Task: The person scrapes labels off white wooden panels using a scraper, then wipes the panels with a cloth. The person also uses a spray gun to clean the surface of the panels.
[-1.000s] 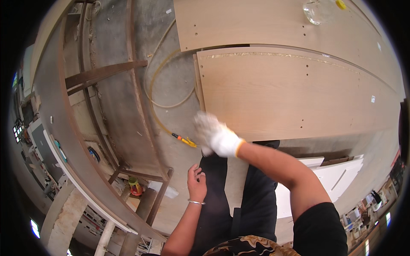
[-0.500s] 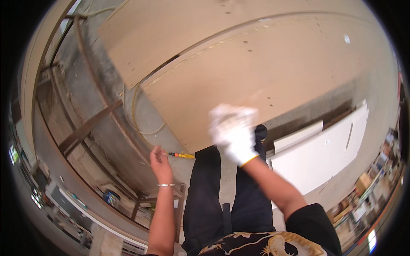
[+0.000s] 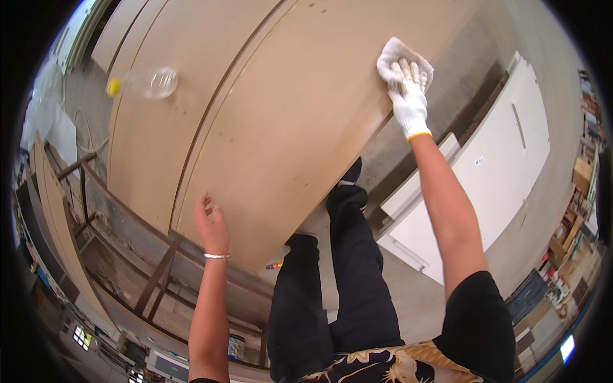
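Note:
My right hand (image 3: 408, 99), in a white knit glove with a yellow cuff edge, is on a folded white cloth (image 3: 391, 55). Its fingers curve over the cloth, which rests on a tan wood panel (image 3: 281, 127) near its right-hand edge. My left hand (image 3: 212, 225) is bare, with a bracelet at the wrist. It hangs over the panel's near left corner, its fingers apart and a little bent, with nothing in them. A clear plastic bottle with a yellow cap (image 3: 156, 83) lies on a second tan panel (image 3: 143, 134) to the left.
White boards (image 3: 488, 185) lean together on the right. A brown metal frame (image 3: 156, 277) stands at the near left. On the floor by my feet is a small yellow and orange tool (image 3: 274, 264), partly hidden. Mixed boxes and scraps line the far right.
My right hand has gone forward and right along the panel with the cloth. My left hand has come forward over the panel corner. The view has shifted, and the bottle now shows.

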Tool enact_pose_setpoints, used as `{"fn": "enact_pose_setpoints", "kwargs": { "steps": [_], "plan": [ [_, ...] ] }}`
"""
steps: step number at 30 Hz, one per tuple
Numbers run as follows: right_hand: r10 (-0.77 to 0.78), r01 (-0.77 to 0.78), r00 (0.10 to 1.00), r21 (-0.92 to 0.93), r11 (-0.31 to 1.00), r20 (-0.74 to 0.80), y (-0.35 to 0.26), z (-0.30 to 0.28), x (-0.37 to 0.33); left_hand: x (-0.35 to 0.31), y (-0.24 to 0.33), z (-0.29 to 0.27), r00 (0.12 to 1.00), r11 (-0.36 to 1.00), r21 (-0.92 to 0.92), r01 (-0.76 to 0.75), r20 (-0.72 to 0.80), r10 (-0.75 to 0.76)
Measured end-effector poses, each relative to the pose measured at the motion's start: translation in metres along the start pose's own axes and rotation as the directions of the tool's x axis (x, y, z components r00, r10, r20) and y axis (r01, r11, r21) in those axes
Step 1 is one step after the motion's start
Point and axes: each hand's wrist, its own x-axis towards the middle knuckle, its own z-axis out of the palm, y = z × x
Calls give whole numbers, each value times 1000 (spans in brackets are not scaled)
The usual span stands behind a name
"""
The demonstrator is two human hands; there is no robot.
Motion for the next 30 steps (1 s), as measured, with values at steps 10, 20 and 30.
{"fn": "enact_pose_setpoints", "kwargs": {
  "steps": [10,20,30],
  "plan": [
    [-563,351,762,527,774,319,-89,6,-164,211,329,229,777,766,134,-629,143,613],
    [360,-240,912,451,859,-199,196,-87,242,277,435,357,713,575,444,-687,256,653],
    [-167,15,930,421,907,328,55,-54,12,271,441,349,709,559,455,-693,291,643]
  ]
}}
